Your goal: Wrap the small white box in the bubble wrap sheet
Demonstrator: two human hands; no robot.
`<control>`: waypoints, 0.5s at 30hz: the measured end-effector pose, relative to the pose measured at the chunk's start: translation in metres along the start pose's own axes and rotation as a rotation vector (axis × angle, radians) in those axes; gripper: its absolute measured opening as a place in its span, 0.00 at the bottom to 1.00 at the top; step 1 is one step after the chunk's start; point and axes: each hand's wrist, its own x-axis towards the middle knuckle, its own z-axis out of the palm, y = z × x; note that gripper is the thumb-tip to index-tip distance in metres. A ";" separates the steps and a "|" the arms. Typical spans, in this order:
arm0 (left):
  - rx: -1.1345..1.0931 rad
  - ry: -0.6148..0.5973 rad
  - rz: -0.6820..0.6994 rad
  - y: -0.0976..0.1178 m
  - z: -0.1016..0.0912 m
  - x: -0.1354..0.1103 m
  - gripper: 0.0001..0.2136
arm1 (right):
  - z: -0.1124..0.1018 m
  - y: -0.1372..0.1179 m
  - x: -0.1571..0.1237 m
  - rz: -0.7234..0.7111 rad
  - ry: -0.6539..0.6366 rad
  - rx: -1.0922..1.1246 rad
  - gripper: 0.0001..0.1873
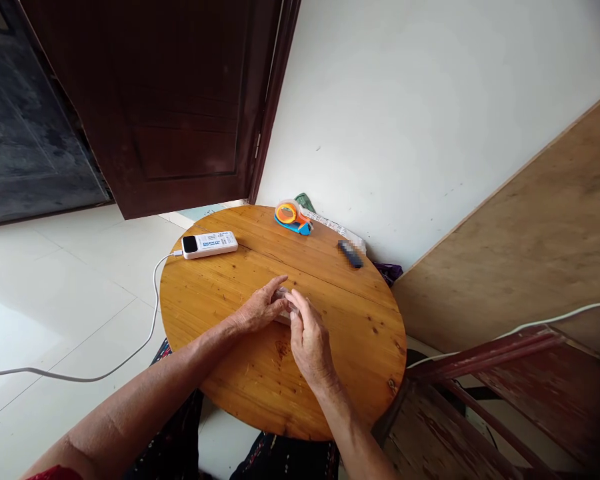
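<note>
Both my hands meet at the middle of a round wooden table (360, 333). My left hand (260, 308) lies over a small pale, clear object (284, 298), its fingers curled onto it. My right hand (307, 337) pinches the same object from the right with closed fingertips. The object is mostly hidden between my fingers and I cannot name it.
A white power bank (210, 244) with a white cable (105, 373) lies at the table's far left. An orange and blue tape dispenser (293, 217) sits at the far edge, a small dark block (351, 254) to its right. A dark door, white wall, and reddish wooden furniture (505, 393) surround the table.
</note>
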 end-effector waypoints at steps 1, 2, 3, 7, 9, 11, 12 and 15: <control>-0.039 -0.001 -0.018 0.000 -0.001 0.000 0.31 | 0.002 -0.001 -0.003 -0.021 -0.006 -0.041 0.26; -0.087 -0.006 -0.040 -0.001 -0.001 0.001 0.32 | 0.004 -0.001 -0.006 -0.042 -0.016 -0.084 0.28; -0.135 -0.013 -0.063 -0.001 -0.002 0.001 0.33 | 0.006 -0.001 -0.008 -0.060 -0.031 -0.128 0.30; -0.255 -0.035 -0.099 -0.002 -0.008 0.001 0.36 | 0.012 0.004 -0.013 -0.118 -0.090 -0.298 0.35; -0.244 -0.023 -0.089 -0.004 -0.011 0.002 0.37 | 0.013 0.005 -0.014 -0.149 -0.121 -0.360 0.38; -0.232 -0.013 -0.084 -0.007 -0.012 0.004 0.37 | 0.012 0.003 -0.017 -0.163 -0.138 -0.395 0.40; -0.233 -0.015 -0.081 -0.007 -0.012 0.004 0.37 | 0.011 0.001 -0.019 -0.162 -0.138 -0.409 0.41; -0.255 -0.036 -0.061 -0.008 -0.011 0.004 0.36 | 0.010 -0.005 -0.028 -0.155 -0.126 -0.449 0.42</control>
